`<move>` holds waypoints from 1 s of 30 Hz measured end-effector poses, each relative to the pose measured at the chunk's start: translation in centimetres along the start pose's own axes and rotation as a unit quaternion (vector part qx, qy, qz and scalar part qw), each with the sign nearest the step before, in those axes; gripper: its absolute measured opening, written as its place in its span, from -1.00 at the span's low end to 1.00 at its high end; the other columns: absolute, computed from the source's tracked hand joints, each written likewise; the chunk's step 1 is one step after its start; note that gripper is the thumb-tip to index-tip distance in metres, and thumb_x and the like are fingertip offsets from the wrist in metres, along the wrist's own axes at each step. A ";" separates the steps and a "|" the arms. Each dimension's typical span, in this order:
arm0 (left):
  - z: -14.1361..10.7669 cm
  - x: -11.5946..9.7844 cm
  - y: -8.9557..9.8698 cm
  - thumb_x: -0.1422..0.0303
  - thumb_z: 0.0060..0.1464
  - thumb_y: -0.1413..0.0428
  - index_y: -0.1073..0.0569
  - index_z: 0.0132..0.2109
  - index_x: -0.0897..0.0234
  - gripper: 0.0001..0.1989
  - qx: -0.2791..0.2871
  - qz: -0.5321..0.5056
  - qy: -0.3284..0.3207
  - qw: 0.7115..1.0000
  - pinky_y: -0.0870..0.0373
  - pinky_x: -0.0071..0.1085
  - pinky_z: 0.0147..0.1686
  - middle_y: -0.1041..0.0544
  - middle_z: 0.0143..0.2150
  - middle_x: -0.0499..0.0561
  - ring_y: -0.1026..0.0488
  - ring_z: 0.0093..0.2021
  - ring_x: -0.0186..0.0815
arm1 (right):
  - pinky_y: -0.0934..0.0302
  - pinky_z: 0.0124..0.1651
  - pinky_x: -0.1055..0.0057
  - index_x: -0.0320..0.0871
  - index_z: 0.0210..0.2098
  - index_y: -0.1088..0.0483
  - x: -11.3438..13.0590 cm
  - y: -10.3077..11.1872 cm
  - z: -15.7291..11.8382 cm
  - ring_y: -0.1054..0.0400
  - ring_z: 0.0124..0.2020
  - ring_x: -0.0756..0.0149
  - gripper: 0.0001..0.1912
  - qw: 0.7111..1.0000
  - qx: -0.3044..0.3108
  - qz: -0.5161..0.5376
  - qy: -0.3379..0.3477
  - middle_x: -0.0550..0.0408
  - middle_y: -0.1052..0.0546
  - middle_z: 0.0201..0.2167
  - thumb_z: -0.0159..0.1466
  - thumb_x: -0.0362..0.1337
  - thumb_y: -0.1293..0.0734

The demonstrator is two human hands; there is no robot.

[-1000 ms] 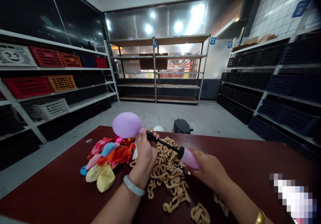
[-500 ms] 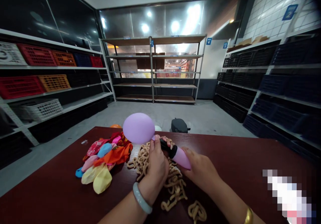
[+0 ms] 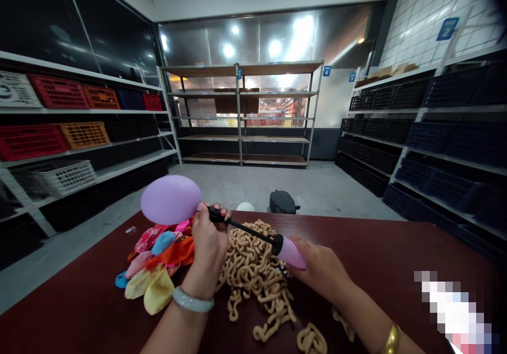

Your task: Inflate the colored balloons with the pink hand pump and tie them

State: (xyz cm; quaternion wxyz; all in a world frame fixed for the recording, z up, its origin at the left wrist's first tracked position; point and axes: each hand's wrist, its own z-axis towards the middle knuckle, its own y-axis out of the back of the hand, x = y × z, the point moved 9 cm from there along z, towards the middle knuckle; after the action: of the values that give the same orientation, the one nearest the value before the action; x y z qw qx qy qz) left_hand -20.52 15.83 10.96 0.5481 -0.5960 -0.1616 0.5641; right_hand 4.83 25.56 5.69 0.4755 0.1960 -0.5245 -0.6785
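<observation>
A partly inflated purple balloon (image 3: 171, 199) sits at the far end of a hand balloon pump (image 3: 253, 231). My left hand (image 3: 208, 245) is closed around the pump's black end, its thumb and finger at the balloon's neck. My right hand (image 3: 320, 267) grips the pump's purple body. A long stretch of black rod shows between the two hands. Beneath the rod lies a heap of tan, twisted, rope-like pieces (image 3: 249, 259). Left of my left wrist is a pile of flat balloons (image 3: 158, 261) in yellow, blue, pink, red and orange.
All this rests on a dark red-brown table (image 3: 71, 311). Past its far edge, a dark grey bag-like object (image 3: 283, 202) and a white round thing (image 3: 245, 206) are on the floor. Shelves with crates (image 3: 59, 90) line both sides, and a rack (image 3: 240, 116) stands ahead.
My left hand has moved left with the balloon and the pump's black end, drawing the rod out long. The right hand has stayed nearly in place, and the balloon looks slightly larger.
</observation>
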 end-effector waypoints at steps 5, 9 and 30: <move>-2.9 3.3 -1.2 0.25 0.01 -0.25 -0.26 -0.31 0.23 -0.71 0.014 0.001 0.030 0.999 -0.28 -0.47 -0.51 -0.35 -0.45 -0.10 -0.33 -0.50 -0.40 | -0.27 -0.20 0.25 -0.09 0.13 -0.26 0.0 0.1 -0.1 -0.48 -0.17 0.07 -0.47 1.000 -0.004 -0.010 -0.009 -0.04 -0.55 -0.07 0.19 -0.15 -0.34; -6.3 6.8 -1.8 0.24 0.05 -0.22 -0.28 -0.30 0.23 -0.74 0.011 0.014 0.092 0.996 -0.34 -0.45 -0.43 -0.37 -0.44 -0.10 -0.34 -0.48 -0.41 | -0.25 -0.20 0.28 -0.08 0.13 -0.24 0.8 0.2 -0.2 -0.48 -0.18 0.09 -0.49 1.000 -0.012 -0.006 -0.016 -0.02 -0.55 -0.08 0.21 -0.15 -0.33; -0.1 1.2 0.3 0.31 0.03 -0.23 -0.29 -0.31 0.25 -0.77 -0.001 0.013 0.022 1.000 -0.32 -0.41 -0.49 -0.38 -0.45 -0.08 -0.36 -0.50 -0.35 | -0.18 -0.25 0.32 -0.04 0.04 -0.31 -0.4 0.6 0.1 -0.48 -0.20 0.09 -0.53 0.999 0.003 -0.001 -0.033 0.05 -0.57 -0.20 0.18 -0.06 -0.36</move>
State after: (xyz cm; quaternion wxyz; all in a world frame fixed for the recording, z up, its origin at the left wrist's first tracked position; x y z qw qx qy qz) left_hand -20.19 16.62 10.07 0.5435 -0.6110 -0.1422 0.5577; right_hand 5.23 25.91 6.20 0.4562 0.1753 -0.5416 -0.6839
